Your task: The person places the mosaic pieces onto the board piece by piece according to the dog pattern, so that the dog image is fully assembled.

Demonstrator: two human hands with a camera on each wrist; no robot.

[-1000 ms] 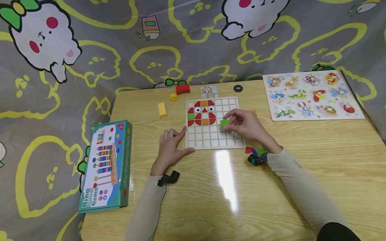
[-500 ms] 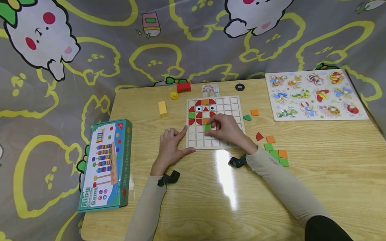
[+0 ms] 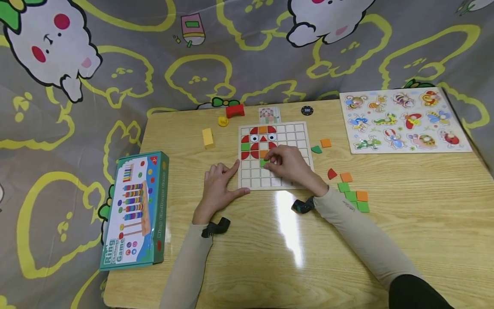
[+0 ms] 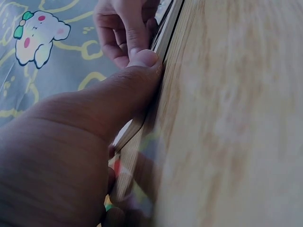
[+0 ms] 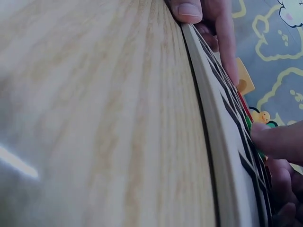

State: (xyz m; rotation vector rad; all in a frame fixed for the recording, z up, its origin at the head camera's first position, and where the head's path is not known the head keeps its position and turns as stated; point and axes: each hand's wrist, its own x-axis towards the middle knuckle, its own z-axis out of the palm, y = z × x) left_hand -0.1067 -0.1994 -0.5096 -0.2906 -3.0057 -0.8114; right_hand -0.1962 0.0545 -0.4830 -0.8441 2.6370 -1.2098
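"What were the right hand's (image 3: 289, 166) fingers doing?"

"Thumb and forefinger pinched a green square (image 3: 263, 163) low over the gridded board (image 3: 245, 173), just below an orange square (image 3: 263, 153). Whether it lay fully flat in its cell, I couldn't tell."

"How was that best handled?"

"By my reckoning, with a light hold near one edge: square the tile to the raised lines, let go, then press with a fingertip. Set crooked, it could have ridden up on a line or nudged the red pieces (image 3: 254, 155)."

"And the left hand (image 3: 219, 189)?"

"Thumb and forefinger were straight and spread about the board's near left corner, touching its edges. That seemed a sound brace, provided it didn't push the board askew."

"Farther out?"

"Some loose tiles (image 3: 350, 196) lay off to the right, and a picture card (image 3: 269, 115) just beyond the far edge, probably worth a glance for placement."
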